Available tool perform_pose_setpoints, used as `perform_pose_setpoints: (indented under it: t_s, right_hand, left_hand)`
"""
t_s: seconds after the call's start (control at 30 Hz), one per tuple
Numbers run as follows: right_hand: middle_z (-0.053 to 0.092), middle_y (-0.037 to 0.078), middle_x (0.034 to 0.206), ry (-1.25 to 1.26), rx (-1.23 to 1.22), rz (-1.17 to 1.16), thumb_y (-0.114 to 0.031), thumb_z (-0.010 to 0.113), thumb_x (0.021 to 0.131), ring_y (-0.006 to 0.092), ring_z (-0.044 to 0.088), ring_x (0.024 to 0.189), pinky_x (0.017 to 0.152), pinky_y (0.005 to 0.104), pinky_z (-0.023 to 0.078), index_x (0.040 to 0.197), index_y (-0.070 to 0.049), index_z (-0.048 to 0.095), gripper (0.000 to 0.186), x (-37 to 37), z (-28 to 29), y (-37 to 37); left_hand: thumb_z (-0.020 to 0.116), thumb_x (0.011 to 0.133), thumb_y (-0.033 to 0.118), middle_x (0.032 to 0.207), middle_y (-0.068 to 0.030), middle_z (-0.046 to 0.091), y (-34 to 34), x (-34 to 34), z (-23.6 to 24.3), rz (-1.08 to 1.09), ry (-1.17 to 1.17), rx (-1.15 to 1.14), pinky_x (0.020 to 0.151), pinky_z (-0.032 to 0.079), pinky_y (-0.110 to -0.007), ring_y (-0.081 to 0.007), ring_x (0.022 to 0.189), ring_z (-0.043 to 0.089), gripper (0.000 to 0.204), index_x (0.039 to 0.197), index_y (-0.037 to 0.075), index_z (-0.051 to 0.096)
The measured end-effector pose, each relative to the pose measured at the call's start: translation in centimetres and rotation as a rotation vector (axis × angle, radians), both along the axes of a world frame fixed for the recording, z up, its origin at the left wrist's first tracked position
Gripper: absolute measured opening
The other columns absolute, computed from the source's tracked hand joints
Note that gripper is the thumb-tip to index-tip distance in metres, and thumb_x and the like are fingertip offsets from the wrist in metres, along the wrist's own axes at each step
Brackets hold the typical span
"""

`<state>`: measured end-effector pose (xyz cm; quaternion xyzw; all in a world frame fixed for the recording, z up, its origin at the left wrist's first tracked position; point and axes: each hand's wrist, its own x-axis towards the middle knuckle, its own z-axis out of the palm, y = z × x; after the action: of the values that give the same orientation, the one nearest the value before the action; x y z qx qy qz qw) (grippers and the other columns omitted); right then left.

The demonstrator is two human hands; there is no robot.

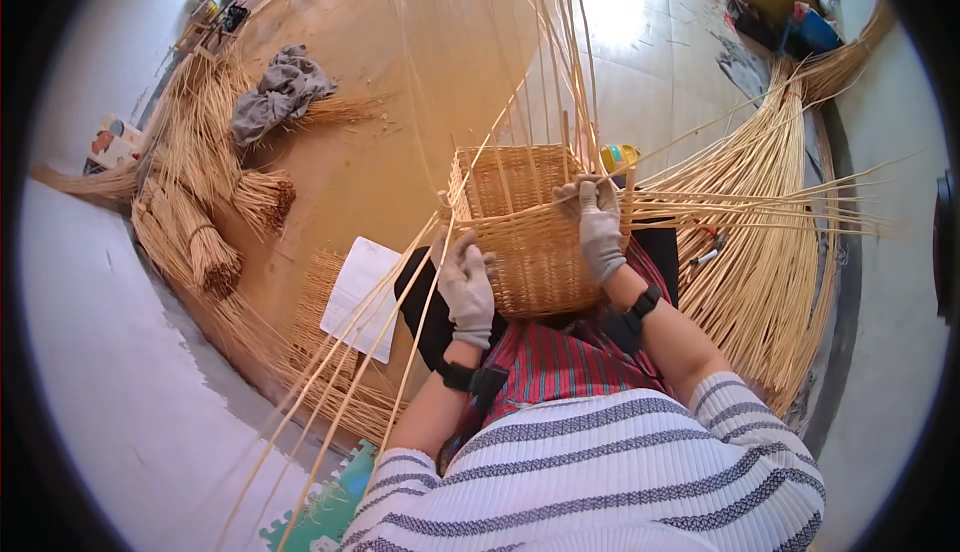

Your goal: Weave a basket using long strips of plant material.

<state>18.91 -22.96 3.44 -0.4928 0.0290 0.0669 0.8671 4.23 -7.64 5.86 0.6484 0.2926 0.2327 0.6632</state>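
Note:
A half-woven rectangular wicker basket [535,267] rests on my lap, open side up, with thin rods sticking out from its corners and far side. My left hand [466,287], in a pale glove, holds the basket's near left corner, its fingers curled beside the rods there. Over the near rim at the right, my gloved right hand [598,227] is closed on long wicker rods [745,202] that fan out to the right. Other long rods [350,352] trail from the left corner down past my left forearm. Part of the fingertips of both hands is hidden against the weave.
A big bundle of loose rods [765,282] lies along the right wall. More tied bundles [190,222] and a grey cloth [282,92] lie at the left. A white sheet [362,297] is beside my left knee. A yellow container [618,157] stands behind the basket.

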Motion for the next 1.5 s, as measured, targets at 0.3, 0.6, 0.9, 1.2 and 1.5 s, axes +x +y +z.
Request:
perform_pose_setpoints:
  t_s: [0.3,0.6,0.9,1.2,1.5]
  right_hand:
    - [0.071,0.007,0.095,-0.048,-0.111,0.047,-0.017,0.054,0.108,0.0218,0.072,0.092,0.082,0.0386,0.062,0.115,-0.01,0.057,0.011,-0.6,0.8,-0.6]
    - [0.068,0.01,0.097,-1.219,-1.109,-0.069,-0.001,0.058,0.098,0.0182,0.069,0.088,0.075,0.0325,0.055,0.134,-0.006,0.051,0.037,8.8,9.4,11.9]
    - [0.056,0.004,0.08,-0.414,-0.156,-0.022,-0.009,0.046,0.108,0.015,0.061,0.074,0.081,0.0393,0.06,0.125,-0.007,0.046,0.017,1.5,-0.8,-3.9]
    - [0.068,0.008,0.087,-0.23,-0.292,0.131,-0.016,0.05,0.109,0.0182,0.07,0.081,0.071,0.0332,0.059,0.12,-0.009,0.051,0.013,0.4,2.5,-4.8]
    - [0.072,0.012,0.109,-0.748,-0.739,-0.065,-0.002,0.057,0.1,0.0268,0.072,0.092,0.077,0.0359,0.058,0.126,-0.015,0.058,0.03,4.3,1.8,-2.8]
  left_hand:
    - [0.048,0.107,0.01,0.123,-0.0129,0.062,2.3,5.8,1.8,-0.326,0.125,-0.169,0.058,0.061,-0.033,-0.0234,0.072,0.072,0.027,0.134,0.009,0.046]
    - [0.054,0.108,0.022,0.099,-0.0077,0.064,2.2,7.6,-1.1,-0.248,0.128,-0.326,0.054,0.061,-0.03,-0.0178,0.068,0.072,0.014,0.109,0.008,0.052]
    - [0.067,0.1,0.016,0.091,-0.0061,0.062,2.8,9.1,-3.0,-0.29,0.023,-0.161,0.052,0.061,-0.033,-0.0198,0.063,0.07,0.019,0.1,0.007,0.05]
    - [0.07,0.099,0.025,0.081,-0.0084,0.063,0.8,8.6,-3.4,0.092,-0.047,0.259,0.047,0.052,-0.034,-0.0206,0.053,0.064,0.031,0.117,0.006,0.053]
    - [0.061,0.102,0.028,0.089,-0.0157,0.071,-2.6,11.6,0.4,-0.607,0.347,0.184,0.056,0.057,-0.038,-0.0236,0.063,0.072,0.03,0.121,0.005,0.063]
